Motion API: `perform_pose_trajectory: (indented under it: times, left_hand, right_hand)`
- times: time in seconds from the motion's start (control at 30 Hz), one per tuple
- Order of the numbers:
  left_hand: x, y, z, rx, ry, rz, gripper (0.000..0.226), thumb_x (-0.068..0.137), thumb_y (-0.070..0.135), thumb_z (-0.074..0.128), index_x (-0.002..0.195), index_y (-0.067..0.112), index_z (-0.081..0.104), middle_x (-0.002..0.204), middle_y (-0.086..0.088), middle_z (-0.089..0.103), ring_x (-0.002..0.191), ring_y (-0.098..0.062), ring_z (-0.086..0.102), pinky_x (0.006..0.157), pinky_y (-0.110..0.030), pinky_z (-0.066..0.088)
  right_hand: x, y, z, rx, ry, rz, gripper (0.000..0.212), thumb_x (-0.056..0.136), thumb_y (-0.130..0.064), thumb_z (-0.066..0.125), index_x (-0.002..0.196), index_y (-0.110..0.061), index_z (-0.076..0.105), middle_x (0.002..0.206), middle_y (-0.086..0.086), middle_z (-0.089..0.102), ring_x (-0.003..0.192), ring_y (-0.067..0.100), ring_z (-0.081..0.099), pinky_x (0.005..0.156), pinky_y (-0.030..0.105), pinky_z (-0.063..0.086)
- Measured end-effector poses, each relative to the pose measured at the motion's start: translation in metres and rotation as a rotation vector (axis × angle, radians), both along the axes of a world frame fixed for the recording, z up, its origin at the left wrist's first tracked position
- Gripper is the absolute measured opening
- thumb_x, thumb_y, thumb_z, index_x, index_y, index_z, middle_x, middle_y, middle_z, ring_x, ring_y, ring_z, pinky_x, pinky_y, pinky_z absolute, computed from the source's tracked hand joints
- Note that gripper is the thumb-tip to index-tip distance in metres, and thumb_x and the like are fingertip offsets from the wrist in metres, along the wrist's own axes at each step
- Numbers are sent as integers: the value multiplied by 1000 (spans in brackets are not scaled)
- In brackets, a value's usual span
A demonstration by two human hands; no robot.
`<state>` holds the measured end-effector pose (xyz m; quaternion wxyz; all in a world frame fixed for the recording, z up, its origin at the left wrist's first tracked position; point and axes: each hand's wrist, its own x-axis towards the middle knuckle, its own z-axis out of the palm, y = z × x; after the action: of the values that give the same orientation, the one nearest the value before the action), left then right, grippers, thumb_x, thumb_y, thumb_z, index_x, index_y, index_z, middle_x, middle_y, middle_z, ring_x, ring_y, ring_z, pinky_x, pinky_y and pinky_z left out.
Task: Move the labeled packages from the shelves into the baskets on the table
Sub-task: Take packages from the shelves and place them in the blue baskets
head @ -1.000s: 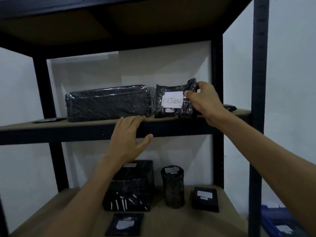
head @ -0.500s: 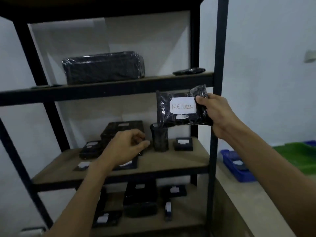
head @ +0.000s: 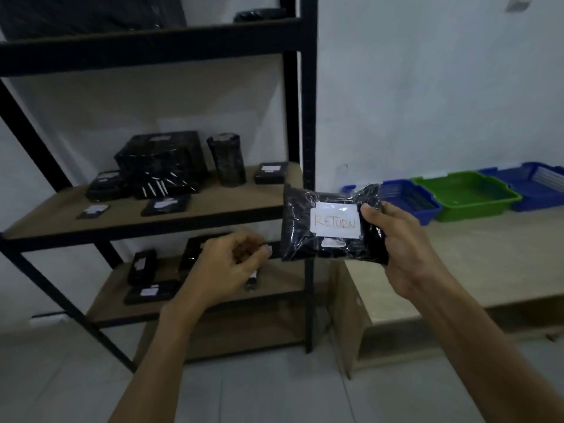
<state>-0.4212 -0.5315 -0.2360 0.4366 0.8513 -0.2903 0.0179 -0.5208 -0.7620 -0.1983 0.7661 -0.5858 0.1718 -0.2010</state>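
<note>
While the right hand (head: 396,239) is grasping the black wrapped package (head: 302,230) by its right end, thumb lying on the front face just beside the white label (head: 334,222) reading RETURN and fingers wrapping round the back, the package is hanging in the air in front of the right post (head: 309,117) of the shelves. It is sitting between the shelves and the table (head: 488,270) and touching neither.

The film around it is crinkling and catching the light, so it is probably thin, slick plastic over something soft. One hand is carrying it from a single end without much droop, which is suggesting a light load, not a fragile one. The wrap is likely to slide under a loose pinch, so squeezing both faces across the whole end, clear of the label, seems the safest hold.

The right forearm is coming in from the near right and rising leftward, with the wrist turned so that the label is facing the viewer. The left hand (head: 225,270) is hovering lower and to the left, near the package but apart from it, fingers loosely curled and holding nothing that shows.

Far to the right, a blue basket (head: 406,199), a green basket (head: 467,193) and another blue basket (head: 534,184) are sitting side by side on the table by the wall.
</note>
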Motion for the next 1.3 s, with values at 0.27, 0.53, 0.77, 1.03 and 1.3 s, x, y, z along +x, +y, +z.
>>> perform_pose_trajectory:
  times: [0.27, 0.53, 0.77, 1.03, 1.3]
  left_hand:
    - [-59, -113, -36, -29, 55, 0, 14, 85, 22, 70, 98, 19, 71, 88, 7, 71, 81, -2, 65, 71, -12, 51]
    - [-41, -210, -60, -10, 106, -23, 11, 83, 27, 72, 93, 30, 69, 86, 9, 71, 81, -4, 66, 74, -19, 54]
    - [-1, -287, -82, 23, 158, -44, 16, 84, 30, 70, 98, 23, 71, 87, 7, 72, 82, -8, 67, 78, -34, 58]
    - [41, -371, -99, 70, 196, -5, 17, 83, 35, 70, 98, 26, 70, 87, 8, 71, 81, -10, 67, 77, -35, 58]
    - [65, -444, -124, 107, 257, 151, 17, 84, 33, 71, 97, 23, 69, 84, 3, 69, 74, -11, 64, 70, -23, 54]
  right_hand:
    - [-55, -103, -46, 37, 93, 2, 21, 94, -14, 53, 110, -7, 64, 93, 10, 74, 77, 21, 72, 60, 30, 58]
    - [-48, -202, -79, 81, 150, -28, 20, 92, -14, 56, 107, -6, 65, 91, 11, 74, 74, 21, 71, 57, 30, 57]
    - [-19, -282, -97, 123, 216, -84, 12, 92, -14, 56, 96, -10, 66, 76, 3, 74, 63, 15, 69, 50, 25, 54]
    - [21, -374, -117, 138, 258, -77, 13, 92, -15, 56, 97, -10, 66, 85, 6, 73, 72, 20, 68, 61, 31, 57]
    - [77, -460, -143, 104, 344, 42, 20, 93, -16, 56, 107, -5, 64, 93, 10, 72, 78, 24, 68, 64, 32, 55]
